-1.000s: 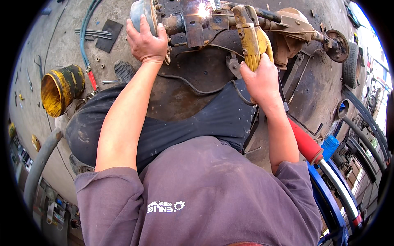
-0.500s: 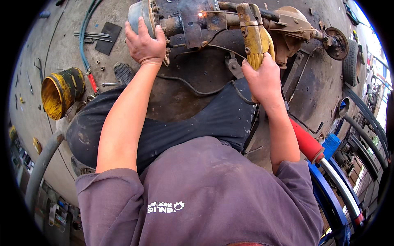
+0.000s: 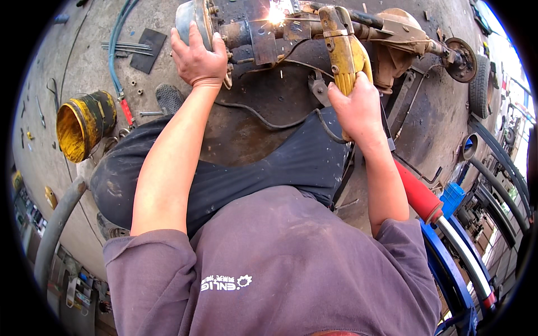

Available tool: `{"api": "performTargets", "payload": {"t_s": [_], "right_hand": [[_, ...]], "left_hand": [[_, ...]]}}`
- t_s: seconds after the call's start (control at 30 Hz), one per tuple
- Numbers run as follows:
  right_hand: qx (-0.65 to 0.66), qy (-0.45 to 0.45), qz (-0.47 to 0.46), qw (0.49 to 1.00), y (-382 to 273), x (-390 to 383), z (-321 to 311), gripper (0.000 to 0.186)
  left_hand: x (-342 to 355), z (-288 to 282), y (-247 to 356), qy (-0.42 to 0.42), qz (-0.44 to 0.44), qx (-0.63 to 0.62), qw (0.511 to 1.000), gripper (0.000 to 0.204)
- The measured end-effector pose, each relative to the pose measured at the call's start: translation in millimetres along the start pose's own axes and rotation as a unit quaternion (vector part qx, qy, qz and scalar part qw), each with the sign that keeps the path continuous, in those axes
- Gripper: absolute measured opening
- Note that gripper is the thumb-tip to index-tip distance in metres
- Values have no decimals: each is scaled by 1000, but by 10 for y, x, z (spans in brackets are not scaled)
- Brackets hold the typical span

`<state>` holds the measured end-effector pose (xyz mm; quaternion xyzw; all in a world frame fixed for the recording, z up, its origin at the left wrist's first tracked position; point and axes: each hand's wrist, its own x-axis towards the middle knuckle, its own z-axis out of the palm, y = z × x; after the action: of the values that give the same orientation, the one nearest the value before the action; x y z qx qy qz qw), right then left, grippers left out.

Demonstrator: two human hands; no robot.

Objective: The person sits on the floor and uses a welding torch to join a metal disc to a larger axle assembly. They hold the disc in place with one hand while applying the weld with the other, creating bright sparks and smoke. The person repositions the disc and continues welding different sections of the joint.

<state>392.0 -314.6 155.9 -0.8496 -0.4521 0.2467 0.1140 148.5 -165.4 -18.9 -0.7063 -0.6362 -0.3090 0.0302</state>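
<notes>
My left hand (image 3: 200, 60) lies with spread fingers against the edge of a grey drum (image 3: 188, 19) on the end of a rusty vehicle axle (image 3: 238, 33). In my right hand (image 3: 356, 109) is a yellow welding electrode holder (image 3: 343, 56), its worn jaws pointing away from me. A thin welding rod (image 3: 307, 21) runs left from those jaws. At its tip a bright arc (image 3: 276, 15) burns beside a dark steel plate (image 3: 263, 46) on the axle. Sparks surround the arc, and its glare hides the joint. A dark cable (image 3: 258, 117) trails from the holder's lower end.
A yellow-stained bucket (image 3: 73, 131) lies tipped at left, near blue hoses (image 3: 114, 53) with a red handle. Loose rods (image 3: 126, 48) and a dark flat plate (image 3: 148, 51) lie on the floor. A tyre (image 3: 478, 89) stands far right; a red cylinder (image 3: 417, 193) stands near my right arm.
The small glow at the rod's tip has grown into a bright, sparking arc. The electrode holder has shifted slightly left with my right hand. My left hand stays on the drum.
</notes>
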Motion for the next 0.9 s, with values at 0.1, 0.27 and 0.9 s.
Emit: {"api": "performTargets", "payload": {"t_s": [0.1, 0.27, 0.9], "right_hand": [[-3, -6, 5, 1000, -3, 8, -8, 41], [3, -8, 9, 1000, -6, 17, -7, 40], [-3, 4, -8, 1000, -19, 19, 10, 39]], "left_hand": [[-4, -7, 2, -3, 0, 3, 1000, 63], [-2, -2, -17, -4, 2, 6, 1000, 63], [3, -28, 23, -5, -12, -12, 1000, 61]]}}
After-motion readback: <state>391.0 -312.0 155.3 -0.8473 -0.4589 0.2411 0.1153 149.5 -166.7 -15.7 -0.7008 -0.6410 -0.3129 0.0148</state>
